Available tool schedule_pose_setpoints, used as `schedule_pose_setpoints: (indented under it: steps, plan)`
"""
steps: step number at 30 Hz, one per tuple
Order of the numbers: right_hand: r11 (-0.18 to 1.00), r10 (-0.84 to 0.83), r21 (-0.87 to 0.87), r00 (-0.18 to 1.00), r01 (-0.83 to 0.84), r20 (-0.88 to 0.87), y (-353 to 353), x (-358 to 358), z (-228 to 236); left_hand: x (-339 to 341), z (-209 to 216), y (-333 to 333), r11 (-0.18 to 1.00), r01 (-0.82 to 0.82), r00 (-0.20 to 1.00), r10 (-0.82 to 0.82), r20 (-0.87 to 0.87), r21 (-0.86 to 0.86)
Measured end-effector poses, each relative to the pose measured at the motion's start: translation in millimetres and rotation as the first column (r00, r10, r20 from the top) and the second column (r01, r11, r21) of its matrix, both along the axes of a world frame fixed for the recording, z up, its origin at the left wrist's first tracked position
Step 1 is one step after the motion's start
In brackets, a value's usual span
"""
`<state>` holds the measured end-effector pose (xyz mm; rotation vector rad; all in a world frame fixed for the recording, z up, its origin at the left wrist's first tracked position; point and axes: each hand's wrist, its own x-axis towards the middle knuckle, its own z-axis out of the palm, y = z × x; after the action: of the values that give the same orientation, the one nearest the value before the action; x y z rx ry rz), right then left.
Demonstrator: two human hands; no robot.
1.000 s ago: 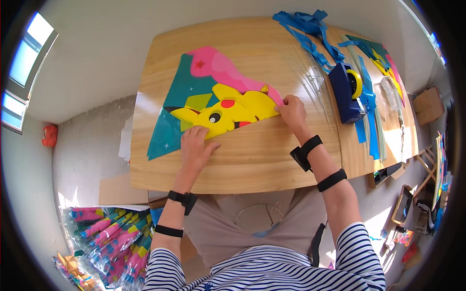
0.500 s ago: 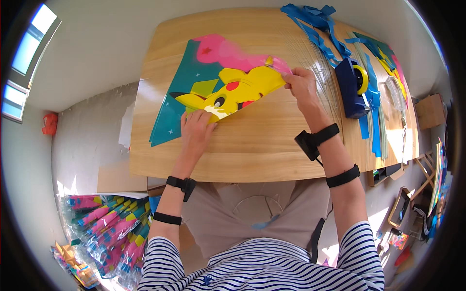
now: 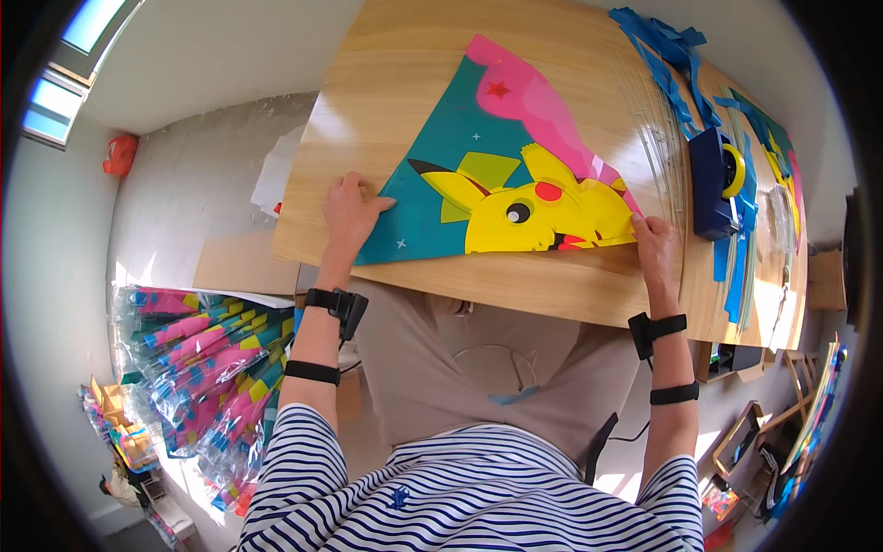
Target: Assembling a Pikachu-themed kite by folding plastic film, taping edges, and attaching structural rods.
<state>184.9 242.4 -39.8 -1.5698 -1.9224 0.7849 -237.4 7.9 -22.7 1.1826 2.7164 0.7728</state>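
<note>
A triangular kite sail (image 3: 432, 201) lies spread on the wooden table, printed in teal and pink with a yellow cartoon figure. Its long near edge runs close to the table's front edge, and its pink tip points away from me. My left hand (image 3: 349, 216) rests at the sail's left side, thumb touching the teal border and fingers apart on the wood. At the right corner, my right hand (image 3: 655, 244) pinches the sail between thumb and fingers. The right fingertips are partly hidden.
Thin clear rods (image 3: 658, 138) lie right of the sail. Beyond them stands a dark blue tape dispenser (image 3: 710, 184) with yellow tape. Blue ribbons (image 3: 676, 60) trail along the table's right side. Wrapped colourful bundles (image 3: 202, 368) are heaped at lower left.
The sail now lies flatter and wider, turned with its long edge facing me. My left hand has left the printed figure for the teal border; my right hand has come nearer, still at the corner.
</note>
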Motion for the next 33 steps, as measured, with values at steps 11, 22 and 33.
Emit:
schedule_pose_setpoints:
  steps: [11, 22, 33]
  plan:
    - [0.997, -0.073, 0.037, 0.983, 0.068, 0.166, -10.7, 9.1, 4.2, -12.3, -8.7, -49.3, 0.999, 0.022, 0.985, -0.017, 0.169, -0.033]
    - [0.975, -0.209, 0.072, 0.977, 0.211, -0.042, -22.8, 74.8, -1.7, 26.0, 2.2, -42.1, 0.994, 0.112, 0.972, -0.11, -0.208, -0.004]
    - [0.94, -0.307, -0.213, 0.933, 0.267, -0.186, -70.1, 133.0, 13.3, 15.7, -15.0, 47.3, 0.856, 0.481, 0.845, -0.51, -0.158, -0.188]
